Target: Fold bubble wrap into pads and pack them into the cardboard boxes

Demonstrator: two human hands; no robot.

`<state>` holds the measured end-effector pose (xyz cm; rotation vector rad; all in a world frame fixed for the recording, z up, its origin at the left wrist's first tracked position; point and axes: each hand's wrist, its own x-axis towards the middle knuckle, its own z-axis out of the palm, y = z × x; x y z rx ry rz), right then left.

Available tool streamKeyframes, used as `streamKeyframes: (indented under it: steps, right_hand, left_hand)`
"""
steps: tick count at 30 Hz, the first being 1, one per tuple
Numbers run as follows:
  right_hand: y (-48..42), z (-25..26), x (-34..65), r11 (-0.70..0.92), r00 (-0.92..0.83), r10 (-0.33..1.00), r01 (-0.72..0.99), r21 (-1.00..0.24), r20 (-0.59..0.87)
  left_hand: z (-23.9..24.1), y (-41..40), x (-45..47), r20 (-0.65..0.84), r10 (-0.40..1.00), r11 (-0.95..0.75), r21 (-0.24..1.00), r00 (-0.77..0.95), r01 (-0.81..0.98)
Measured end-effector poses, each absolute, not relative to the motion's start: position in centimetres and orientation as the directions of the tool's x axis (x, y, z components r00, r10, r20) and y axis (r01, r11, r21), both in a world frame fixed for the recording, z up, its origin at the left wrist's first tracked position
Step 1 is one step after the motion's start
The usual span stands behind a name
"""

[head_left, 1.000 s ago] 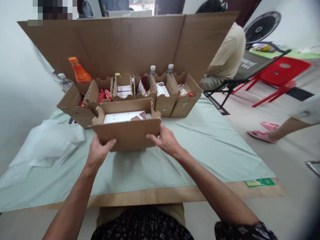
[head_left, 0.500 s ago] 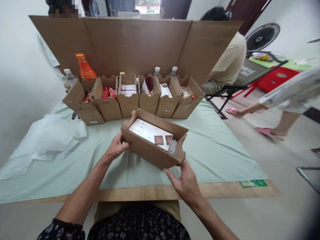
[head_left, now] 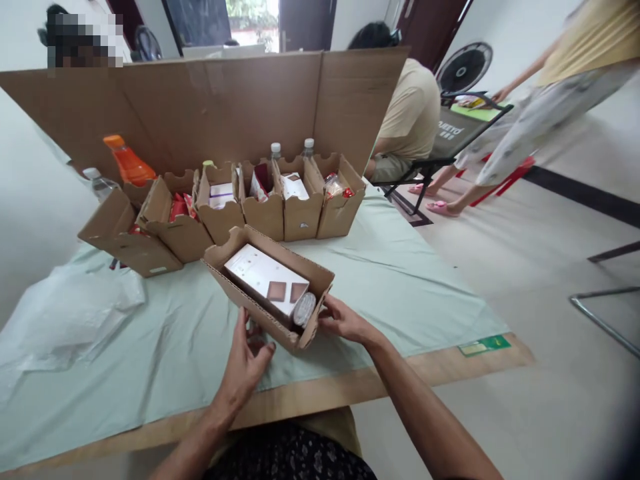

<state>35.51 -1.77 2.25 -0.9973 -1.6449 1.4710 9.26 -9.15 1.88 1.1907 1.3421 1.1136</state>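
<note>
An open-topped cardboard box (head_left: pixel 260 320) stands at a slant over the near part of the cloth. Inside it lie a white carton (head_left: pixel 255 270) printed with brown squares and, at the near right end, a clear plastic container (head_left: pixel 304 310). My left hand (head_left: pixel 247 363) presses against the box's near long side, fingers curled in under it and thumb apart. At the right end, my right hand (head_left: pixel 345 319) grips the box low near its corner, with some fingertips hidden behind the cardboard.
Behind stands a row of cardboard bins (head_left: pixel 225 217) with packets and cartons, backed by a tall cardboard panel (head_left: pixel 225 107). An orange bottle (head_left: pixel 131 163) rises behind the bins. Clear plastic bags (head_left: pixel 75 313) lie at left on the green cloth (head_left: pixel 390 293). Other people are at the right.
My left hand has slid from the box's left end to its near side. My right hand has moved up its right end. The view has swung right, and a walking person has moved farther back.
</note>
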Motion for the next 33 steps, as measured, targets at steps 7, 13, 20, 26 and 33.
streamKeyframes:
  steps: [7,13,20,26,33]
  right_hand:
    - [-10.6,1.3,42.6,-0.028,-0.05,0.998,0.359,-0.933,-0.049]
    - [-14.6,0.3,51.2,-0.178,0.288,0.955,0.389,-0.904,-0.065]
    - [-3.1,1.1,57.4,-0.013,0.465,0.875,0.302,-0.953,0.135]
    - [6.9,1.5,60.2,0.021,0.466,0.874,0.249,-0.968,0.138]
    - [14.9,0.8,59.3,0.079,0.383,0.907,0.26,-0.962,0.178]
  left_hand:
    - [2.3,-9.8,16.3,0.04,0.943,-0.077,0.992,0.33,0.098]
    - [1.4,-6.8,24.8,0.079,0.785,-0.252,0.947,0.615,0.2]
    - [3.8,6.2,35.4,0.054,0.69,-0.343,0.903,0.722,0.26]
    - [3.6,11.8,37.4,0.017,0.641,-0.371,0.882,0.768,0.29]
    - [-0.4,4.8,31.4,0.078,0.566,-0.596,0.726,0.821,0.342]
